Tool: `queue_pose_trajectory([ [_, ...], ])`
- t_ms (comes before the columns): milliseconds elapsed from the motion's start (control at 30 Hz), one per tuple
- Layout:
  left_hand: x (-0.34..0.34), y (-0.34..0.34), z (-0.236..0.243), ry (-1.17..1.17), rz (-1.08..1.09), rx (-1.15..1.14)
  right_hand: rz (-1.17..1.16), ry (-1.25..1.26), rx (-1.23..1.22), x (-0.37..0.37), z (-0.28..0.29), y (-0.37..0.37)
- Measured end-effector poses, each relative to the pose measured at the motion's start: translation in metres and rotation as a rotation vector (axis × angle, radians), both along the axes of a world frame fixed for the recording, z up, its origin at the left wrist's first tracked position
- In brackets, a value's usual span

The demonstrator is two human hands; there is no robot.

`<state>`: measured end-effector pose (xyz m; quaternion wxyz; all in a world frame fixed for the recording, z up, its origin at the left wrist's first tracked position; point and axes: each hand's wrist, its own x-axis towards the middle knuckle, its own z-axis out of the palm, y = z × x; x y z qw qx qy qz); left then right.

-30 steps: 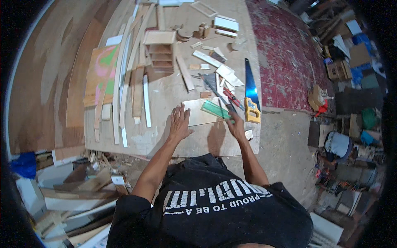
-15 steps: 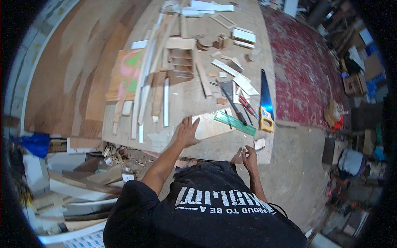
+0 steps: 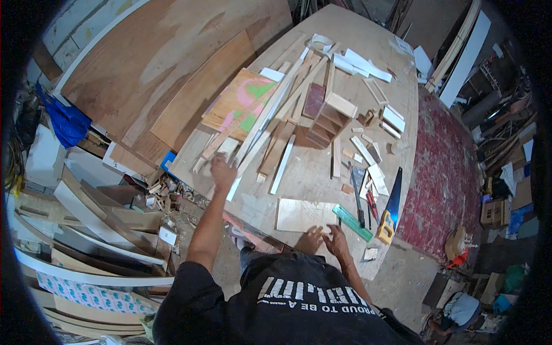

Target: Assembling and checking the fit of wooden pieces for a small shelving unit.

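My left hand (image 3: 223,171) is at the left side of the workbench, over the near ends of long wooden strips (image 3: 270,126). It is smeared by motion, and its fingers are not clear. A small pale block (image 3: 229,147) lies just beyond it. Fingers apart, my right hand (image 3: 337,241) hovers by the near right corner of a flat pale wood board (image 3: 305,215) and appears to hold nothing. Across the board's right end lies a green translucent ruler (image 3: 353,223). A handsaw (image 3: 391,207) with a yellow handle and red-handled pliers (image 3: 371,204) lie to the right.
A small wooden shelf unit (image 3: 332,121) stands mid-bench among offcuts. A painted panel (image 3: 241,102) lies at the left. Large plywood sheets (image 3: 172,63) lean beyond the bench's left edge. Curved wooden pieces (image 3: 98,230) are stacked at the lower left; red flooring (image 3: 440,178) runs along the right.
My left hand has let go of the pale board and moved left to the strips. My right hand has come closer to the board. The view has turned leftward.
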<state>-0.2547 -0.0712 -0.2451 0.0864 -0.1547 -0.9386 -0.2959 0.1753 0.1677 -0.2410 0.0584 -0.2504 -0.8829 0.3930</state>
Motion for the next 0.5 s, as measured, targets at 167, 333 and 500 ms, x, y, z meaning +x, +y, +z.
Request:
queue_pose_trajectory([
  [167,-0.117,0.027,-0.008,-0.153,0.265,0.060,-0.171,-0.181,0.029,0.074,-0.015,-0.014],
  [333,-0.208,0.009,-0.065,-0.145,0.093,-0.180,-0.338,-0.363,0.033,0.117,-0.019,-0.041],
  [500,-0.251,0.006,-0.078,-0.584,0.346,0.961,-0.474,-0.439,-0.221,0.127,-0.034,-0.048],
])
